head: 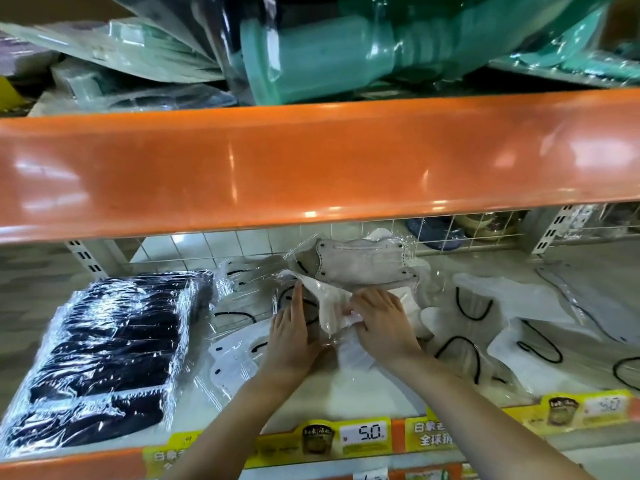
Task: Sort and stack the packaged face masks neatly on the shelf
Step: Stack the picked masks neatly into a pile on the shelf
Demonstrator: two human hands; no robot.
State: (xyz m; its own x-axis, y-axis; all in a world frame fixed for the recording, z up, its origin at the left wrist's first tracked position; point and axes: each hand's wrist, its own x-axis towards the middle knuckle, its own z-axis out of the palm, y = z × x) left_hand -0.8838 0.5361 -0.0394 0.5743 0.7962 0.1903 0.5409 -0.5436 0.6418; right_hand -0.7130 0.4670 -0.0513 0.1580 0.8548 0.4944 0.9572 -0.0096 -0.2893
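Hands at mid-shelf, both on one small heap of clear-wrapped white masks. Left hand: fingers straight and together, laid flat against the heap's left side, fingertips pointing toward the back of the shelf. Right hand: fingers bent down over the heap's right side, tips pressing into crinkled wrap; whether anything is pinched, cannot tell. Grey packaged mask lies just behind the heap, tilted up against the wire grid back. Stack of black packaged masks sits at the shelf's left end, wrapped in glossy film, well apart from the hands. Loose white packaged masks with black ear loops spread across the shelf to the right, overlapping, unstacked. More white packs lie flat between the black stack and the left hand. Yellow price tags run along the orange shelf edge. Upper shelf: green-tinted packaged goods piled loosely.
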